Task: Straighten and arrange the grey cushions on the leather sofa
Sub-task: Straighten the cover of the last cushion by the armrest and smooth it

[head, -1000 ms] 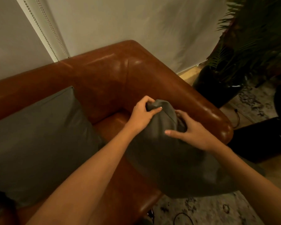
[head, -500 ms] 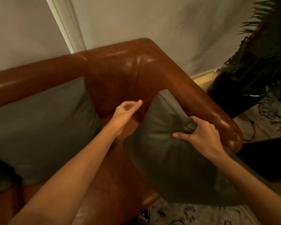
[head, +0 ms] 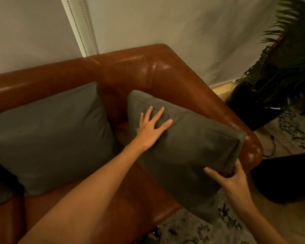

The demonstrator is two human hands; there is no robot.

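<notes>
Left hand (head: 152,128) now flat on grey cushion (head: 183,148), right hand (head: 231,178) gripping its near corner

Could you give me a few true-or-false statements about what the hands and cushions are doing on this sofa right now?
1. The left hand lies flat on the right cushion. True.
2. The right hand is empty. False: it grips that cushion's corner.
3. The left cushion leans on the sofa back. True.
4. The right cushion lies on the floor. False: it stands against the armrest.
</notes>
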